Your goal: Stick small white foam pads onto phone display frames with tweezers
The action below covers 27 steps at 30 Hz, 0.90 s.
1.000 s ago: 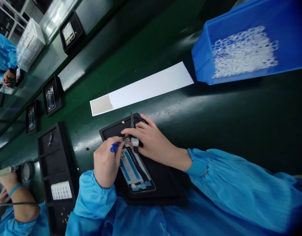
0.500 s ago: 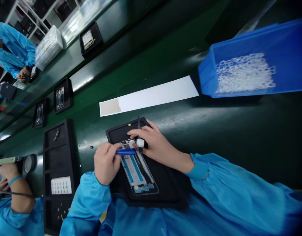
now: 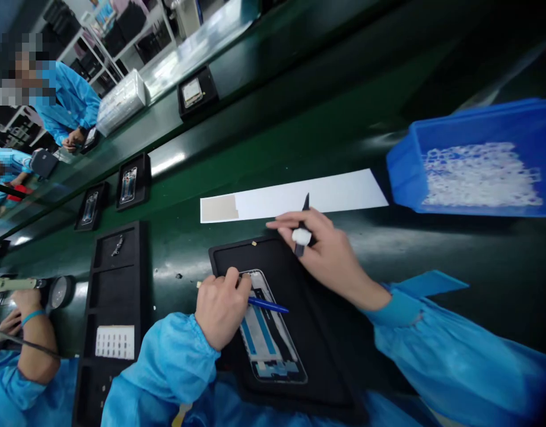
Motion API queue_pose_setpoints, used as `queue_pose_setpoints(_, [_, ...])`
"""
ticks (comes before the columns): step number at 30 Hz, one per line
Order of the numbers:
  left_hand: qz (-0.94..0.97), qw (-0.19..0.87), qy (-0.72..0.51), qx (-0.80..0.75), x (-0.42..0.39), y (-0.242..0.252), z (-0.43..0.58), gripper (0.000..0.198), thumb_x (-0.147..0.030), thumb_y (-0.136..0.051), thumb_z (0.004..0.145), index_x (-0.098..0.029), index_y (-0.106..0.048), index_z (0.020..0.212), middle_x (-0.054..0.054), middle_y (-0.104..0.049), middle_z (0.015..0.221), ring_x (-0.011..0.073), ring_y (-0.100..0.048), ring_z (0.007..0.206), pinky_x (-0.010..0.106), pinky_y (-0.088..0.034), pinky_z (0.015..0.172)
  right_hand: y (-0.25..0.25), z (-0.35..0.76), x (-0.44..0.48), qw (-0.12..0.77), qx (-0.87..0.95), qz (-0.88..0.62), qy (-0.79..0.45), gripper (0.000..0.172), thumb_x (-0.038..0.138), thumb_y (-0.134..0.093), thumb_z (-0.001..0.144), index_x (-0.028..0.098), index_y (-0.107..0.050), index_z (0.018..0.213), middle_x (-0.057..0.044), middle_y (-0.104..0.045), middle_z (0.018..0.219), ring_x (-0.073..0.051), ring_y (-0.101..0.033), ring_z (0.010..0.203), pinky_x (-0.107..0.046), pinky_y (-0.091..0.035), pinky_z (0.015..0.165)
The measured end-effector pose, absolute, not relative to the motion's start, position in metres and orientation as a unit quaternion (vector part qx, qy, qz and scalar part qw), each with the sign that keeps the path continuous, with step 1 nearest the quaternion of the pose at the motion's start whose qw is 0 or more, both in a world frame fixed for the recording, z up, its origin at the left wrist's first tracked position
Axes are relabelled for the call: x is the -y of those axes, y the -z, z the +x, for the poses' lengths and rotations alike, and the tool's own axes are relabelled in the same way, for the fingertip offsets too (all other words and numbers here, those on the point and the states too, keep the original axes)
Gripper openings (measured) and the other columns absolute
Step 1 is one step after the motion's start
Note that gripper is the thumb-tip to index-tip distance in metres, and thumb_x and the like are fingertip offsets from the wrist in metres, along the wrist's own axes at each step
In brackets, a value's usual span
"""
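A phone frame [image 3: 279, 332] with blue strips lies in a black tray [image 3: 317, 344] in front of me. My left hand [image 3: 222, 305] is closed round a blue tool [image 3: 268, 305], whose tip points right across the frame's upper part; a small pale end [image 3: 199, 284] shows at the hand's left. Above the tray's upper right edge, my right hand [image 3: 324, 252] holds black tweezers [image 3: 305, 203], and something white [image 3: 302, 237] is at its fingers. A tiny gold piece [image 3: 254, 243] sits on the tray's top rim.
A white strip [image 3: 300, 193] lies beyond the tray. At right is a blue bin [image 3: 402, 169] of white rings. On the left stand a compartment tray [image 3: 115, 296] and smaller trays with phone parts [image 3: 129, 184]. Co-workers' hands [image 3: 28, 302] show at far left.
My right hand has lifted away from the phone frame, up and to the right, with the tweezers. The blue tool now slants down to the right. The whole view has shifted.
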<state>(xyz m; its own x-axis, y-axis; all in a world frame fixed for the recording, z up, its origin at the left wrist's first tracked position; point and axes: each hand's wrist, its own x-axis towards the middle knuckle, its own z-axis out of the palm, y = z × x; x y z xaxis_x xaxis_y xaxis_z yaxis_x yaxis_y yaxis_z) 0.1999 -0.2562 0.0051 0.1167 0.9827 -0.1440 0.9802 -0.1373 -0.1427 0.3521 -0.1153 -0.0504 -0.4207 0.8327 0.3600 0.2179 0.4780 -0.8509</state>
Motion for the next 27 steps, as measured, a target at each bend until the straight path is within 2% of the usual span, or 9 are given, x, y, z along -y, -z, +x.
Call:
queue_pose_setpoints(2, [-0.735,-0.031,-0.08,0.673,0.238,-0.01,0.19,0.03,-0.015,-0.057,0.087,-0.025,-0.064,0.115,0.003,-0.062,0.094,0.0148,-0.064,0.062,0.028,-0.051,0.058,0.05,0.346,0.094,0.404,0.724,-0.373,-0.416,0.021,0.038,-0.049,0.095,0.023,-0.061,0.103,-0.006,-0.073,0.087,-0.026,-0.068,0.088,-0.045,-0.049,0.087])
queue_pose_setpoints(5, [-0.686,-0.019,-0.024,0.727,0.199,-0.009,0.165,0.048,-0.013,-0.053,0.088,-0.031,-0.055,0.132,0.006,-0.063,0.116,0.0168,-0.069,0.074,0.028,-0.055,0.064,0.054,0.335,0.07,0.405,0.677,-0.392,-0.473,0.037,0.053,-0.048,0.093,0.022,-0.064,0.103,-0.002,-0.063,0.066,-0.021,-0.064,0.067,-0.034,-0.051,0.067])
queue_pose_setpoints(8, [-0.657,-0.017,-0.017,0.753,0.166,0.0,0.144,0.052,-0.011,-0.052,0.087,-0.035,-0.056,0.132,0.007,-0.056,0.136,0.0203,-0.071,0.082,0.032,-0.058,0.068,0.062,0.331,0.057,0.439,0.628,-0.414,-0.492,0.049,0.066,-0.048,0.088,0.022,-0.067,0.101,-0.001,-0.059,0.067,-0.02,-0.061,0.066,-0.032,-0.052,0.065])
queue_pose_setpoints(11, [-0.668,-0.036,-0.033,0.743,0.154,0.01,0.139,0.045,-0.013,-0.054,0.087,-0.037,-0.062,0.125,0.007,-0.057,0.136,0.0218,-0.071,0.081,0.036,-0.058,0.069,0.066,0.334,0.051,0.45,0.604,-0.421,-0.506,0.055,0.07,-0.046,0.086,0.021,-0.064,0.103,-0.002,-0.061,0.071,-0.019,-0.063,0.065,-0.032,-0.055,0.061])
queue_pose_setpoints(14, [-0.677,-0.035,-0.046,0.734,0.157,0.013,0.144,0.04,-0.018,-0.054,0.089,-0.036,-0.064,0.123,0.009,-0.059,0.13,0.0224,-0.071,0.077,0.036,-0.057,0.066,0.064,0.334,0.048,0.432,0.611,-0.421,-0.514,0.052,0.068,-0.052,0.084,0.019,-0.062,0.099,-0.004,-0.064,0.073,-0.018,-0.063,0.061,-0.031,-0.056,0.058])
queue_pose_setpoints(19, [-0.689,-0.033,-0.059,0.722,0.158,0.013,0.149,0.044,-0.014,-0.051,0.09,-0.035,-0.06,0.127,0.009,-0.053,0.141,0.0266,-0.072,0.087,0.038,-0.058,0.065,0.053,0.312,0.048,0.368,0.649,-0.401,-0.531,0.043,0.061,-0.064,0.075,0.018,-0.064,0.081,-0.005,-0.067,0.069,-0.02,-0.065,0.06,-0.032,-0.055,0.056])
queue_pose_setpoints(22, [-0.695,-0.037,-0.067,0.715,0.155,0.013,0.149,0.05,-0.009,-0.049,0.089,-0.037,-0.058,0.13,0.007,-0.054,0.142,0.0261,-0.072,0.086,0.037,-0.058,0.064,0.051,0.302,0.049,0.337,0.665,-0.407,-0.528,0.032,0.051,-0.065,0.076,0.02,-0.062,0.074,-0.003,-0.067,0.059,-0.021,-0.063,0.052,-0.034,-0.053,0.057])
queue_pose_setpoints(27, [-0.691,-0.048,-0.095,0.715,0.154,0.011,0.15,0.05,-0.009,-0.046,0.091,-0.036,-0.057,0.132,0.007,-0.051,0.147,0.0287,-0.073,0.089,0.04,-0.06,0.066,0.053,0.301,0.054,0.334,0.667,-0.431,-0.508,0.023,0.044,-0.064,0.078,0.022,-0.055,0.075,-0.003,-0.07,0.064,-0.023,-0.066,0.057,-0.034,-0.052,0.059])
